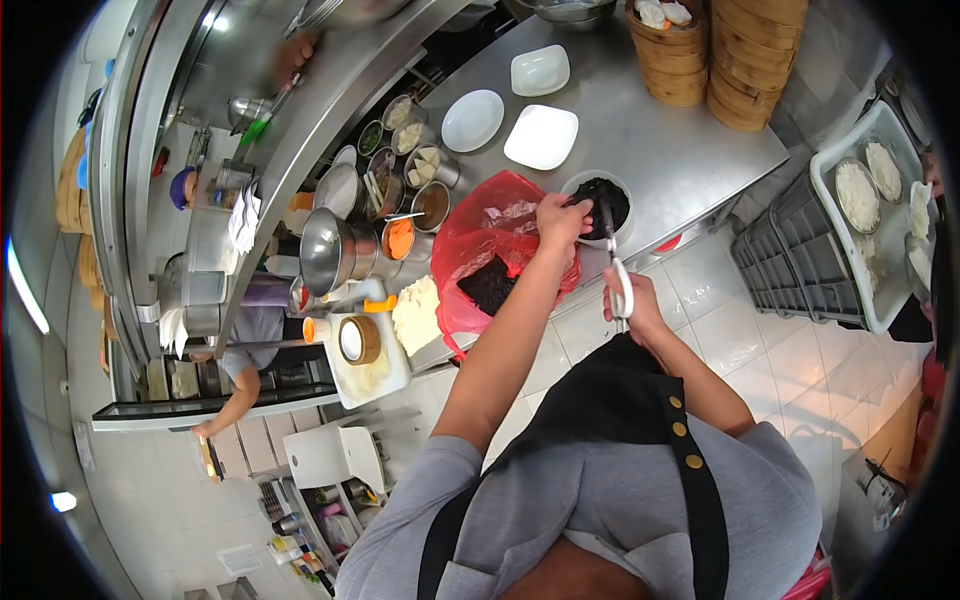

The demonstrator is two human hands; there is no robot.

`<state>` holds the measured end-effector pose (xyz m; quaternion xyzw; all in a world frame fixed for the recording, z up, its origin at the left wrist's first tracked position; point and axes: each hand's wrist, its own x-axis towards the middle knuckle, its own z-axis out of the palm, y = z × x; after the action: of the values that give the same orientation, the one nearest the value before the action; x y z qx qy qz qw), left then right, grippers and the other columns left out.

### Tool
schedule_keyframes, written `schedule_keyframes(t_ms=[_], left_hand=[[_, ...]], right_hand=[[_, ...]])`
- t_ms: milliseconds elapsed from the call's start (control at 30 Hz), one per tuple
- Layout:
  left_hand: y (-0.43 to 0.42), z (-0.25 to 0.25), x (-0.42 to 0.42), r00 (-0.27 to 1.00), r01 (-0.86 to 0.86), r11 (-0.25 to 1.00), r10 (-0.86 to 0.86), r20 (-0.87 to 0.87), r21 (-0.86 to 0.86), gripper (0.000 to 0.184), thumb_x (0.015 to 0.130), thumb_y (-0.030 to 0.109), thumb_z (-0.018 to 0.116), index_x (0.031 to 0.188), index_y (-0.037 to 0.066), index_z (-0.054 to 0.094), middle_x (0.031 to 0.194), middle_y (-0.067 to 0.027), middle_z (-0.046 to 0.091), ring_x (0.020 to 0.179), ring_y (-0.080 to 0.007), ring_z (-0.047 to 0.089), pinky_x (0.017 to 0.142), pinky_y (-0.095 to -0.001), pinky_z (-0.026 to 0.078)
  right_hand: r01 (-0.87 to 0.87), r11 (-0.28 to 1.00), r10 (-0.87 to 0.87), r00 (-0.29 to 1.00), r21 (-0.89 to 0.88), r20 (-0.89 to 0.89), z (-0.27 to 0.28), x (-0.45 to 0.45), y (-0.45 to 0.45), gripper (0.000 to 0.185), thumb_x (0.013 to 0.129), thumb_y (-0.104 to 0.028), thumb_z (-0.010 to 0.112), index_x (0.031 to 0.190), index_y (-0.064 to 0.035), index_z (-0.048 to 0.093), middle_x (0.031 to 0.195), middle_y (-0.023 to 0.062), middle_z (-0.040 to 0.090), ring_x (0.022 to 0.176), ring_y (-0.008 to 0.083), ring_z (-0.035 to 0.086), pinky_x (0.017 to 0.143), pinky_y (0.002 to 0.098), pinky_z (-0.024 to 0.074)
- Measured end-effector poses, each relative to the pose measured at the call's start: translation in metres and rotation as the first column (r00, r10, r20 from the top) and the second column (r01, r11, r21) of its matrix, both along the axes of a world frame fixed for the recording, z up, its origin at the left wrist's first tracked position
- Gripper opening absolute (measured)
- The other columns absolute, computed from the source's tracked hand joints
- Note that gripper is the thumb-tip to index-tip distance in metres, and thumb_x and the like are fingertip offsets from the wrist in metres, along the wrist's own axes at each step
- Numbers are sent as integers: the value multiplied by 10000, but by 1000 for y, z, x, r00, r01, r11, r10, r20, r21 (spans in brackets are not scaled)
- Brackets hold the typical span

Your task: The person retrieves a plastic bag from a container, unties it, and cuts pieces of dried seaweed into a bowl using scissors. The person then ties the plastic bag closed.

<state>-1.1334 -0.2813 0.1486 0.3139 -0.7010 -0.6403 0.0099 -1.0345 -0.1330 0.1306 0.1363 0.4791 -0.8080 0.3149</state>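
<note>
While our right hand (640, 302) is clamped on the scissors (622, 290), we have the blades just ahead of it, over the tub (627, 226) of dark food (608, 195). Our left hand (563, 219), at the tub's left edge, is pinched on some of that food. Left of this hand, we note a red bag (505, 195) with more dark pieces (488, 285); farther left, metal pots (449, 172) with white chunks (425, 164) and orange stuff (400, 238).
</note>
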Motion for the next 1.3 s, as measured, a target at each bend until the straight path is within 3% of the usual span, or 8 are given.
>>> schedule_keyframes(t_ms=[100,167,200,267,400,500,900,1300], left_hand=[[1,8,10,968,111,874,-202,-147,-473,444,772,81,720,1136,-48,500,896,-136,619,708,-181,616,562,-271,510],[1,27,36,910,11,574,-346,-230,-819,414,784,129,722,1127,-21,545,926,-125,632,767,-184,633,627,-275,528],[3,45,62,891,57,788,-317,-325,-613,288,766,28,689,1038,2,600,863,-130,646,729,-182,641,628,-306,514],[-21,26,113,918,-6,863,-195,-344,-506,199,794,37,666,983,-6,622,846,-82,661,747,-145,634,661,-260,521],[-120,-35,174,932,-357,641,203,-299,-680,209,742,-20,607,951,-14,618,767,-109,632,621,-190,603,565,-294,494],[-137,-24,163,923,-369,903,385,32,-219,186,815,12,549,995,9,596,873,-74,618,646,-150,587,582,-289,502],[-205,-62,122,942,-298,930,249,226,216,154,910,266,563,994,136,561,841,-23,613,597,-154,585,534,-325,528],[-239,-22,135,993,29,999,-31,111,18,314,839,281,625,1099,106,615,1002,-67,682,876,-183,639,719,-359,517]], right_hand=[[28,999,-25,996,38,-81,1,1,19,411,845,-408,665,742,-25,558,590,32,530,476,124,518,424,256,406],[-55,995,66,990,86,-125,-3,3,34,391,848,-392,662,752,-27,563,580,28,533,455,118,509,420,245,391],[-146,984,160,975,97,-153,-1,3,44,386,844,-388,666,748,-28,565,576,27,533,451,117,509,421,244,391],[-356,925,375,910,131,-176,5,2,52,379,838,-380,671,739,-29,568,568,24,535,446,114,511,424,240,391],[-659,726,685,719,200,-116,9,10,39,376,827,-372,678,715,-29,571,558,22,538,449,111,524,429,234,394],[-777,599,801,586,193,-123,0,8,0,404,827,-403,674,694,-37,565,560,27,545,429,104,525,422,252,404],[-799,600,799,601,38,21,-5,-5,-101,616,742,-701,592,762,-85,557,621,40,563,507,160,621,354,222,333],[-784,619,785,617,42,-55,14,-1,-89,540,775,-618,629,770,-83,558,598,35,550,460,148,567,379,248,361]])
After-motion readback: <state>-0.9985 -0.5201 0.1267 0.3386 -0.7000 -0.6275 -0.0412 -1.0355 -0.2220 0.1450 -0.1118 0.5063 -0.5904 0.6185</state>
